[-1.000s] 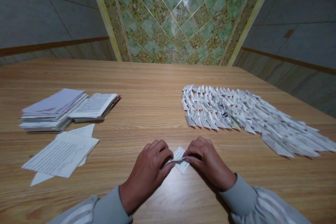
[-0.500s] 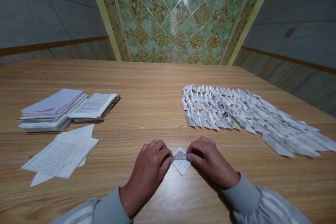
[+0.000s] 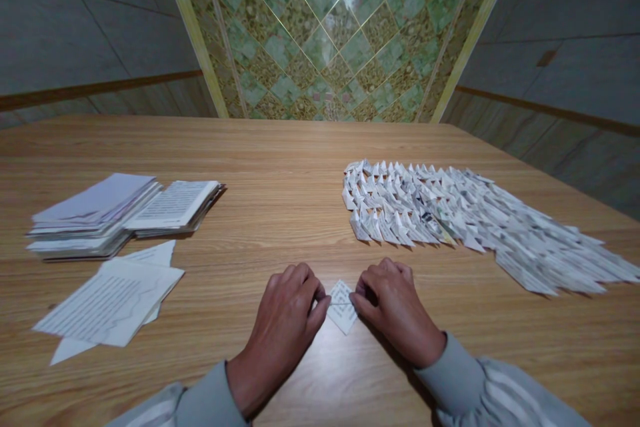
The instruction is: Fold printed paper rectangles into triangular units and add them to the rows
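Observation:
A small folded piece of printed paper (image 3: 343, 312), diamond-shaped with a crease across its middle, lies between my hands near the front of the table. My left hand (image 3: 287, 320) pinches its left corner between thumb and fingers. At the right corner, my right hand (image 3: 395, 303) grips the paper the same way, thumb underneath curled fingers. The fingertips hide both side corners. Beyond my right hand stand rows of folded paper boats (image 3: 395, 203), packed closely together.
To the left lie a thick stack of paper (image 3: 95, 203) and a smaller stack of printed sheets (image 3: 175, 205). Loose torn sheets (image 3: 115, 297) overlap in front of them. The wooden table (image 3: 270, 160) runs back to a green tiled wall (image 3: 320, 47).
The view has shifted slightly. My right hand has come a little closer to my left, and the folded paper's upper part now shows more printed lines. Both hands keep their pinch.

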